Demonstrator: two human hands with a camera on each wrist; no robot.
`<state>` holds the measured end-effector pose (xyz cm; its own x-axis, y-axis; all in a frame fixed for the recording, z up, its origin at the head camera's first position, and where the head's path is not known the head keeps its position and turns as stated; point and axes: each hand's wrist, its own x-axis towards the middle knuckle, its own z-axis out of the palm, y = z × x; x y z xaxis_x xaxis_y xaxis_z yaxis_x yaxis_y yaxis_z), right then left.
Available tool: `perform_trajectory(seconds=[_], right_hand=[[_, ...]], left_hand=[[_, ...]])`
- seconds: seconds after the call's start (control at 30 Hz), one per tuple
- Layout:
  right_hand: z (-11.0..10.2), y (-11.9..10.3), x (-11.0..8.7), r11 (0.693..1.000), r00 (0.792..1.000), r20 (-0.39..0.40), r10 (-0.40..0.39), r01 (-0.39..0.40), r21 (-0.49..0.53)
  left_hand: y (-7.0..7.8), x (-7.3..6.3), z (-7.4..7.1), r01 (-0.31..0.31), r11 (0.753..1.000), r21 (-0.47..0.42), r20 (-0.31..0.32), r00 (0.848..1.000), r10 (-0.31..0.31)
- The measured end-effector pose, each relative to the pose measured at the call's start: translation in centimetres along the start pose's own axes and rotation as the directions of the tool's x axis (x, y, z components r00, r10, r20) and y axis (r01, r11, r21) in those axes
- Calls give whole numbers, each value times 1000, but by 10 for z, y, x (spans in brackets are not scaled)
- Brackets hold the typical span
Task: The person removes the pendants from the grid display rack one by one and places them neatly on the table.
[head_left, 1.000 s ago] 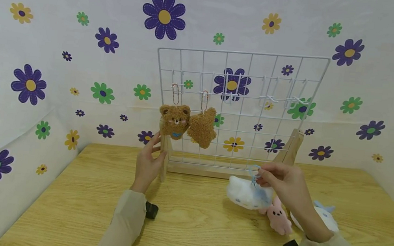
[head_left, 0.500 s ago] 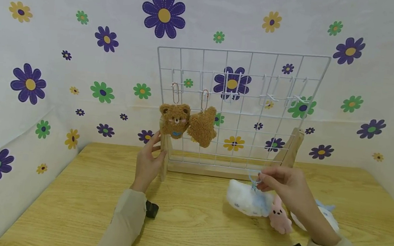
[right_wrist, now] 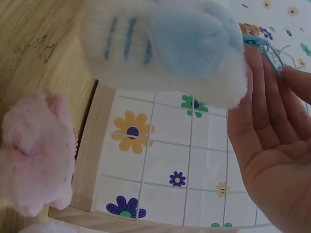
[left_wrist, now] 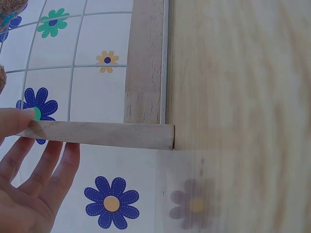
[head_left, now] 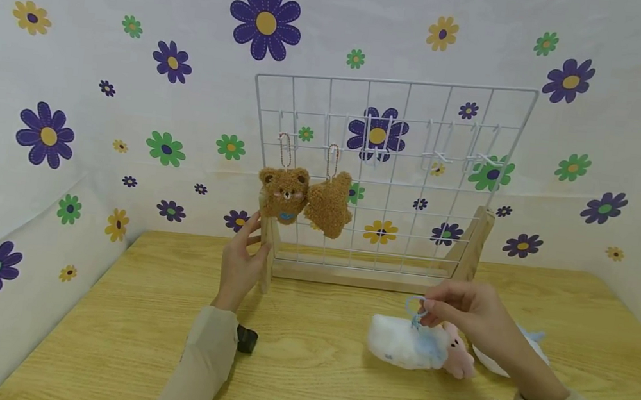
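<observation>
My right hand (head_left: 471, 317) pinches the light blue loop (head_left: 410, 306) of a white and blue plush keychain (head_left: 396, 341). The plush hangs low over the table; whether it touches the wood is hard to tell. In the right wrist view its blue patch (right_wrist: 187, 46) and short blue stripes show. At the left end of the white wire grid stand, my left hand (head_left: 240, 264) holds the wooden upright (left_wrist: 107, 134), thumb on one side and fingers on the other. Two brown plush keychains, a bear (head_left: 285, 195) and one turned away (head_left: 330, 206), hang from the grid's left hooks.
Partly behind the held plush lies a pink rabbit plush (head_left: 461, 355). Another white and blue plush (head_left: 538, 351) is partly hidden by the right forearm. Several white hooks (head_left: 437, 154) on the grid (head_left: 397, 210) hold nothing. A flowered cloth stands behind.
My right hand has lowered the white and blue plush toward the table and nearer to me, and it covers more of the pink rabbit. My left hand stays on the upright.
</observation>
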<state>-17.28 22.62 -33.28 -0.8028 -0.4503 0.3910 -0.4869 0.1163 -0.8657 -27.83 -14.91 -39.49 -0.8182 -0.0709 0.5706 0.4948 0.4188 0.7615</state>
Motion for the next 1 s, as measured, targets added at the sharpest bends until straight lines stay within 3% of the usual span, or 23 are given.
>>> perform_trajectory(seconds=[0.27,0.4,0.7,1.0], right_hand=[[-7,11,-2,999,990,137,-28,31,-17],[-8,13,-1,999,988,152,-3,11,-52],[-6,15,10,985,997,54,61,-52,-166],[5,21,22,925,986,-105,127,-156,-347]], left_hand=[[0,0,0,-9,1000,8,-2,1000,9],[0,0,0,-7,1000,2,-2,1000,7],[-1,0,0,2,1000,-11,0,1000,-2],[1,-1,-1,-15,1000,3,-5,1000,15]])
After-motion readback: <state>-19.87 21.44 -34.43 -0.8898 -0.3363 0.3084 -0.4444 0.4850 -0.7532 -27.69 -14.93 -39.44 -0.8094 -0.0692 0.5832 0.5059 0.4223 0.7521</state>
